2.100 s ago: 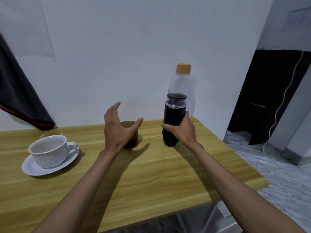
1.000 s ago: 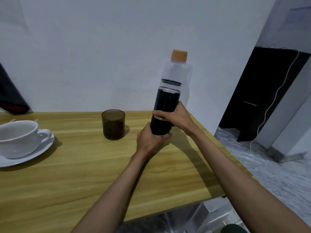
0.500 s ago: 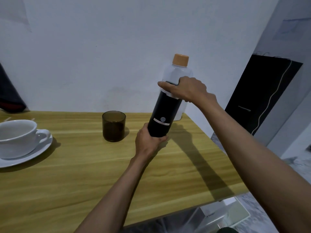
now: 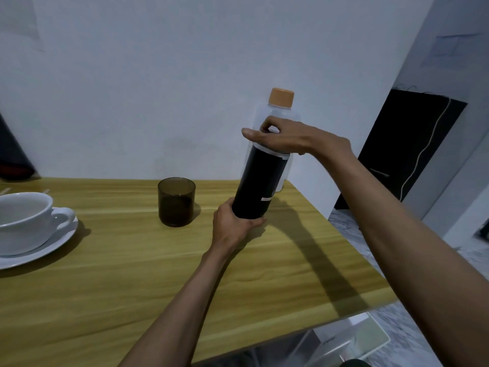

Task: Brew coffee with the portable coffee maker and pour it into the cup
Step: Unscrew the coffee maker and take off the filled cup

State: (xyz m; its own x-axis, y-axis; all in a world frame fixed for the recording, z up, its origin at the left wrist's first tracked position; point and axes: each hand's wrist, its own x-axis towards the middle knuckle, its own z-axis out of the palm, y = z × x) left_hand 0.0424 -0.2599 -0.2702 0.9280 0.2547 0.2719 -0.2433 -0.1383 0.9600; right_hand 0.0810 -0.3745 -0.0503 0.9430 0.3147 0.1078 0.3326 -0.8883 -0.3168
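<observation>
The black cylindrical coffee maker (image 4: 260, 181) is lifted off the wooden table (image 4: 132, 274) and leans slightly right. My left hand (image 4: 234, 226) grips its base from below. My right hand (image 4: 283, 137) curls over its top section, fingers and thumb round the lid, hiding it. A small dark smoked-glass cup (image 4: 176, 201) stands on the table to the left of the maker. A white coffee cup (image 4: 25, 221) on a white saucer (image 4: 45, 251) sits at the left edge of the view.
A clear water bottle with an orange cap (image 4: 281, 98) stands right behind the coffee maker against the white wall. The table's right edge (image 4: 352, 250) drops to a marble floor. A black panel with a white cable (image 4: 412, 149) leans at right.
The coffee maker was lifted from the table. My left hand left the glass cup and took the maker's base. My right hand slid from its body up onto the lid.
</observation>
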